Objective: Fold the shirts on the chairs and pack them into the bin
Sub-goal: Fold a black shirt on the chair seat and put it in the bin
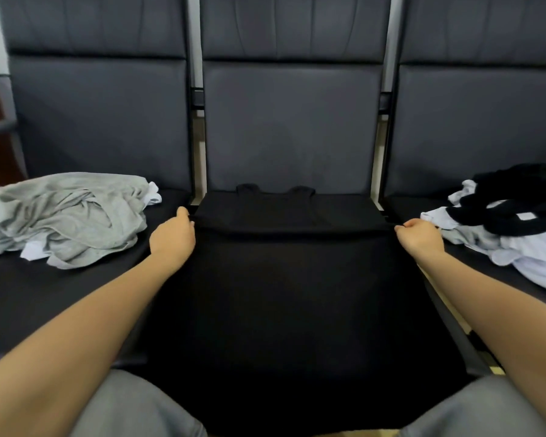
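Note:
A black sleeveless shirt (pixel 290 216) lies flat on the middle chair seat (pixel 297 310), its straps against the backrest. The lower part is folded up over the body, making a straight fold edge across the seat. My left hand (pixel 172 236) pinches the left end of that fold. At the right end, my right hand (pixel 418 236) pinches the fabric too. The black cloth is hard to tell from the dark seat. No bin is in view.
A crumpled grey shirt pile (pixel 67 216) with a bit of white lies on the left seat. On the right seat lies a heap of white, grey and black clothes (pixel 511 222). Dark chair backrests (pixel 290 127) stand behind. My knees in grey trousers (pixel 133 408) are at the bottom.

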